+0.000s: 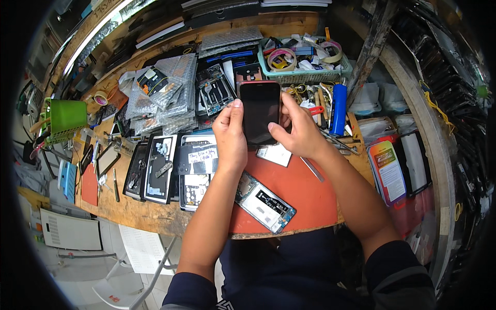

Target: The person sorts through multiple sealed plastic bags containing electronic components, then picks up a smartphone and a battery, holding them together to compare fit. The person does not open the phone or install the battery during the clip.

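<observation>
A smartphone (260, 111) with a dark screen and a reddish edge is held upright above the work mat. My left hand (231, 129) grips its left side, fingers curled behind and thumb up at the edge. On the right side my right hand (295, 126) holds it too, the thumb resting on the lower screen. Below lies an opened phone (266, 202) with its battery and circuit boards bare, tilted on the red mat (310, 196). A white flat piece (275, 154) sits just under the held phone, and a thin metal tool (312, 169) lies beside my right forearm.
Phone housings (161, 168) and frames stand left of my left arm. Behind are bubble-wrapped packs (163, 93) and a green basket (310, 77) of tapes and parts. A blue cylinder (338, 109) stands among hand tools at right. A green bin (67, 116) is far left.
</observation>
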The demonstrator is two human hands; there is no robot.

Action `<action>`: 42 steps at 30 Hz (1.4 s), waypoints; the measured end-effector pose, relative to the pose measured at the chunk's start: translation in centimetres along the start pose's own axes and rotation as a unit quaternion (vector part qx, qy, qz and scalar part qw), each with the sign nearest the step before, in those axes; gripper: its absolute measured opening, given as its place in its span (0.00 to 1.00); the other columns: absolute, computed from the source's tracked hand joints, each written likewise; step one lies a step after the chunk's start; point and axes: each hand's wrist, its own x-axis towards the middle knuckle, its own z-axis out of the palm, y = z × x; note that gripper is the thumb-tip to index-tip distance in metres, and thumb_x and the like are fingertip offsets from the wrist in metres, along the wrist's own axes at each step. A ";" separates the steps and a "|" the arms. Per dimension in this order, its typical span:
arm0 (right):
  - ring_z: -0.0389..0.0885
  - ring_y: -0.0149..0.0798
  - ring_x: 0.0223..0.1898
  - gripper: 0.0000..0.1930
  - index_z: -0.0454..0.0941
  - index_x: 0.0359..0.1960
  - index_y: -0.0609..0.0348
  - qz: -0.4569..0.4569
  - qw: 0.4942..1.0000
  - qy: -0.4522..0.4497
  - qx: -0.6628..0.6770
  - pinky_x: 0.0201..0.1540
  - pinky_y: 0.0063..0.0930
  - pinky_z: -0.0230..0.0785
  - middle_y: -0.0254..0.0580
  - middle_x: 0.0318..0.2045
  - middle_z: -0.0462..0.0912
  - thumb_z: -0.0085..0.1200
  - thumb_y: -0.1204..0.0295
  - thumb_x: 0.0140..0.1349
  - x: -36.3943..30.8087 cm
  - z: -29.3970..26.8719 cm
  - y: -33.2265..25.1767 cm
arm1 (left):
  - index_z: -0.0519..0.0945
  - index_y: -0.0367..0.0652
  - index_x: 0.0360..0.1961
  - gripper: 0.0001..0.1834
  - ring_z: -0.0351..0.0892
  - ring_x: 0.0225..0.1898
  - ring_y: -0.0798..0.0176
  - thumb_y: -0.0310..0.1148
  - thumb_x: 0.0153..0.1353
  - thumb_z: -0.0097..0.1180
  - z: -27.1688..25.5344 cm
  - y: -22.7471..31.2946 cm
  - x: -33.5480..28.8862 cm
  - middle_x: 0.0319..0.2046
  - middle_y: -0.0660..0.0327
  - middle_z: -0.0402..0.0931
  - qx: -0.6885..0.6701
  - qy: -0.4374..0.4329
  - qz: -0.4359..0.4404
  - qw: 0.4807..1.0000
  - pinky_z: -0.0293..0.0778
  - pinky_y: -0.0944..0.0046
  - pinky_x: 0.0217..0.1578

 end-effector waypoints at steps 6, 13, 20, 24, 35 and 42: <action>0.81 0.65 0.52 0.30 0.64 0.63 0.66 0.041 0.989 -0.097 -0.108 0.54 0.49 0.72 0.67 0.46 0.83 0.61 0.69 0.61 0.2 -0.5 -0.5 | 0.81 0.34 0.49 0.13 0.81 0.48 0.68 0.33 0.78 0.49 -0.6 0.2 0.6 0.47 0.58 0.83 -0.040 0.029 0.015 0.999 0.76 0.67 0.54; 0.72 0.48 0.29 0.20 0.73 0.45 0.68 0.022 1.000 -0.009 -0.020 0.37 0.41 0.67 0.52 0.26 0.73 0.40 0.59 0.80 0.7 -0.1 1.4 | 0.81 0.35 0.48 0.12 0.81 0.48 0.68 0.33 0.78 0.50 -0.2 0.2 0.4 0.47 0.58 0.83 -0.068 0.018 0.000 0.998 0.75 0.67 0.54; 0.74 0.33 0.34 0.19 0.76 0.49 0.68 0.021 0.997 0.059 0.050 0.41 0.32 0.69 0.43 0.30 0.79 0.42 0.61 0.80 0.6 0.2 2.1 | 0.80 0.32 0.53 0.16 0.82 0.50 0.66 0.35 0.77 0.50 0.1 0.6 0.4 0.49 0.56 0.83 -0.047 -0.021 -0.038 0.998 0.76 0.64 0.56; 0.75 0.31 0.35 0.18 0.76 0.51 0.72 0.039 0.984 0.148 0.096 0.42 0.29 0.69 0.39 0.33 0.81 0.44 0.64 0.80 1.2 0.0 4.5 | 0.78 0.28 0.58 0.19 0.83 0.48 0.64 0.34 0.77 0.51 0.5 0.9 0.4 0.51 0.53 0.83 0.027 -0.046 -0.047 0.997 0.79 0.64 0.52; 0.79 0.50 0.32 0.15 0.79 0.44 0.66 0.102 0.977 0.181 -0.042 0.41 0.40 0.70 0.53 0.30 0.81 0.46 0.65 0.76 1.8 -1.9 5.0 | 0.86 0.36 0.42 0.23 0.85 0.37 0.47 0.46 0.57 0.72 1.1 4.4 -2.0 0.30 0.51 0.85 0.685 -0.222 -0.017 0.693 0.77 0.52 0.39; 0.84 0.58 0.39 0.15 0.81 0.44 0.67 0.153 0.966 0.179 -0.103 0.45 0.45 0.72 0.60 0.34 0.84 0.47 0.66 0.74 2.0 -2.8 4.1 | 0.78 0.37 0.44 0.11 0.75 0.34 0.74 0.32 0.69 0.64 -1.0 2.8 -0.4 0.33 0.67 0.79 0.296 -0.256 -0.115 0.913 0.71 0.71 0.36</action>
